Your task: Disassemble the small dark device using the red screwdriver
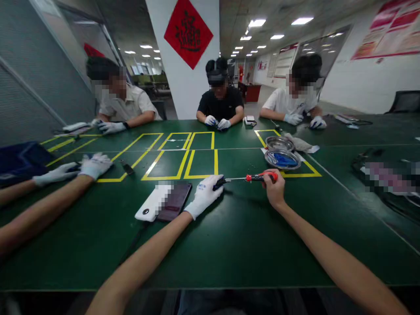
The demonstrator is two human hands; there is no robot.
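Screwdriver [251, 177], level above the worktop [246, 245], its tip at a small black part [219, 183].
The grip of the right hand [275, 189] pinches the red-and-black handle [261, 176], probably light, stiff and best held there; the gloved left hand [206, 192] is curled around the part, likely rigid. Blue print [201, 186] on the glove is too small to read.

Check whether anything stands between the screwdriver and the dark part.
Nothing visible does: the screwdriver in the right hand points its shaft straight at the dark part in the gloved left hand; whether it touches is unclear.
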